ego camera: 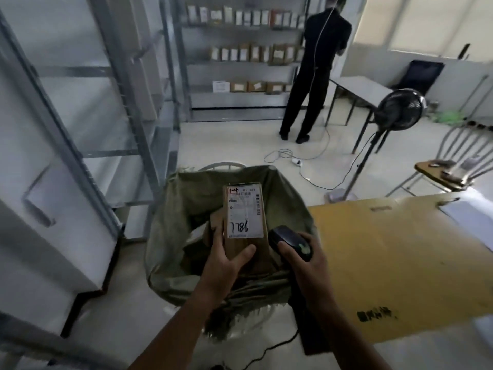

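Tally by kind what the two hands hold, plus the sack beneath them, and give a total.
Labelled cardboard parcel: 1, held by the left hand
Black scanner: 1, held by the right hand
Green sack: 1
Total: 3

Parcel depot: metal shelving (240, 62) stacked with labelled boxes (253, 53).

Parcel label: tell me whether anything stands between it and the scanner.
Nothing visible does. The left hand grips the parcel low down, thumb below the label; the scanner in the right hand sits just beside it.
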{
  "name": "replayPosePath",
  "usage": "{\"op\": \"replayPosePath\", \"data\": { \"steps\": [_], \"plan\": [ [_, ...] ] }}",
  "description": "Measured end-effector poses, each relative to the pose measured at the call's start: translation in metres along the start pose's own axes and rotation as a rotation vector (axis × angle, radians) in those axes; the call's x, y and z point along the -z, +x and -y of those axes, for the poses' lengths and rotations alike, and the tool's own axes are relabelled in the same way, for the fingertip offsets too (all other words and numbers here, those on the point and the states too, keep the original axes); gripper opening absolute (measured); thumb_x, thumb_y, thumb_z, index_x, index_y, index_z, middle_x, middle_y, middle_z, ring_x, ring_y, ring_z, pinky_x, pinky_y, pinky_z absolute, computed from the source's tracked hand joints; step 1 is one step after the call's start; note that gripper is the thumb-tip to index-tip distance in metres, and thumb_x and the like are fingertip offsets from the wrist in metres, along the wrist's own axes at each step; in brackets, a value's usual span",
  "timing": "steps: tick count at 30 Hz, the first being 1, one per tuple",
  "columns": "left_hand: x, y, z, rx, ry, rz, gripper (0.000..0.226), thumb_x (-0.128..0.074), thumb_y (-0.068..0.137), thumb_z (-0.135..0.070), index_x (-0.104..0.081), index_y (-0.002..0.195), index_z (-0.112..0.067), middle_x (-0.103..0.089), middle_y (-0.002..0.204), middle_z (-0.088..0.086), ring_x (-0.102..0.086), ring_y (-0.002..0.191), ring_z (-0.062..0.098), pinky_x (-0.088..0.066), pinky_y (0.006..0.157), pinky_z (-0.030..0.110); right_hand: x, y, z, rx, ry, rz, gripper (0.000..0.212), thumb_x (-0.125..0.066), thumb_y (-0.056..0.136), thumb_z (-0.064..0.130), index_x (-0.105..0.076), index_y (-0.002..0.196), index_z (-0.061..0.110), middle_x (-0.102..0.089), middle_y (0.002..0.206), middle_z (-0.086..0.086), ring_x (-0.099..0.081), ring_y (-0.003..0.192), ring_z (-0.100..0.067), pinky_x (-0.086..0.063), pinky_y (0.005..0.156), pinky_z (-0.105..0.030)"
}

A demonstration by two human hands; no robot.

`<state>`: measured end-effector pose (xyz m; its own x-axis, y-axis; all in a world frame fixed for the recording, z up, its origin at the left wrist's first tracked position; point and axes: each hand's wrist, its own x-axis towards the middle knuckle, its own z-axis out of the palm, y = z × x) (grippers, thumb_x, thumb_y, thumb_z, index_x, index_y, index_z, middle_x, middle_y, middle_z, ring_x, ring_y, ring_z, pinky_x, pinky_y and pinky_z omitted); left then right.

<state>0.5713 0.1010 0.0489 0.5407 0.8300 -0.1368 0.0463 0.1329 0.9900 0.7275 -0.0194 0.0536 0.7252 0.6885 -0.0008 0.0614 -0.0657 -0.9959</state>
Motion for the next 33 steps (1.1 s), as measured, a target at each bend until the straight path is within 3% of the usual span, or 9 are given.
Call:
{"op": "replayPosePath", "data": {
  "steps": [2,5,11,15,16,20,26,30,33],
  "plan": [
    [-0.006,0.031,0.001,0.001,-0.010,0.014,0.066,-0.082,0.089,-0.021,-0.043,0.133,-0.052,-0.066,0.132,-0.006,-0.067,0.118,0.011,-0.058,0.100,0.037,-0.002,0.020,-0.002,-0.010,-0.023,-0.052,0.051,-0.083,0.074,0.053,-0.063,0.116,0.034,-0.072,0.109,0.008,-0.072,0.099,-0.016,-0.062,0.082,-0.042],
    [-0.011,0.075,-0.001,0.018,-0.008,0.047,0.063,-0.082,0.089,-0.022,-0.043,0.130,-0.051,-0.067,0.130,-0.007,-0.067,0.117,0.011,-0.058,0.098,0.034,-0.008,0.047,-0.002,-0.029,-0.039,-0.113,0.039,-0.085,0.083,0.036,-0.063,0.114,0.028,-0.073,0.106,0.002,-0.074,0.089,-0.015,-0.061,0.071,-0.034],
    [-0.018,0.159,-0.013,0.088,-0.001,0.084,0.101,-0.085,0.075,-0.048,-0.028,0.158,-0.038,-0.061,0.139,-0.004,-0.063,0.122,0.015,-0.055,0.104,0.043,-0.017,0.082,0.005,-0.075,-0.076,-0.189,0.032,-0.082,0.086,0.031,-0.063,0.112,0.031,-0.074,0.102,-0.004,-0.075,0.085,-0.031,-0.062,0.065,-0.041],
    [-0.030,0.191,-0.021,0.113,0.134,0.074,0.081,-0.073,0.096,-0.030,-0.027,0.162,-0.020,-0.056,0.146,0.002,-0.056,0.118,0.013,-0.044,0.076,0.003,-0.013,0.087,0.003,-0.102,-0.084,-0.234,0.035,-0.081,0.087,0.033,-0.062,0.116,0.030,-0.073,0.106,-0.003,-0.075,0.089,-0.027,-0.064,0.070,-0.042],
    [-0.031,0.196,-0.022,0.131,0.161,0.078,0.078,-0.068,0.100,-0.032,-0.024,0.163,-0.018,-0.054,0.148,0.004,-0.054,0.122,0.016,-0.042,0.078,0.004,-0.012,0.088,0.003,-0.109,-0.083,-0.241,0.035,-0.080,0.087,0.033,-0.062,0.116,0.030,-0.072,0.106,-0.003,-0.075,0.089,-0.026,-0.064,0.069,-0.040],
    [-0.031,0.210,-0.018,0.219,0.177,0.106,0.077,-0.050,0.106,-0.049,-0.006,0.166,-0.030,-0.040,0.162,0.009,-0.045,0.142,0.032,-0.038,0.115,0.043,-0.008,0.089,0.001,-0.120,-0.106,-0.259,0.035,-0.081,0.086,0.033,-0.062,0.115,0.028,-0.072,0.105,-0.004,-0.074,0.087,-0.027,-0.064,0.070,-0.039],
    [-0.019,0.195,0.007,-0.011,0.637,0.181,0.064,-0.049,0.105,-0.051,-0.029,0.162,-0.031,-0.023,0.170,0.002,-0.016,0.157,0.025,-0.021,0.125,0.047,-0.002,0.086,-0.004,-0.118,-0.089,-0.207,0.034,-0.081,0.087,0.029,-0.062,0.115,0.027,-0.071,0.106,-0.006,-0.074,0.087,-0.030,-0.063,0.068,-0.036],
    [-0.015,0.175,0.010,-0.113,0.907,0.141,0.060,-0.049,0.105,-0.050,-0.036,0.159,-0.029,-0.029,0.168,0.001,-0.018,0.155,0.027,-0.014,0.126,0.046,-0.004,0.085,-0.009,-0.091,-0.084,-0.104,0.036,-0.082,0.085,0.026,-0.062,0.115,0.027,-0.069,0.109,0.003,-0.072,0.094,-0.018,-0.064,0.074,-0.038],
    [-0.014,0.154,0.009,-0.116,1.069,0.096,0.059,-0.041,0.104,-0.055,-0.040,0.157,-0.029,-0.032,0.167,0.002,-0.019,0.155,0.031,-0.016,0.126,0.051,-0.001,0.085,-0.014,-0.063,-0.094,-0.024,0.050,-0.087,0.077,0.046,-0.062,0.117,0.029,-0.070,0.107,0.011,-0.071,0.099,-0.018,-0.064,0.078,-0.043]
  ]
}}
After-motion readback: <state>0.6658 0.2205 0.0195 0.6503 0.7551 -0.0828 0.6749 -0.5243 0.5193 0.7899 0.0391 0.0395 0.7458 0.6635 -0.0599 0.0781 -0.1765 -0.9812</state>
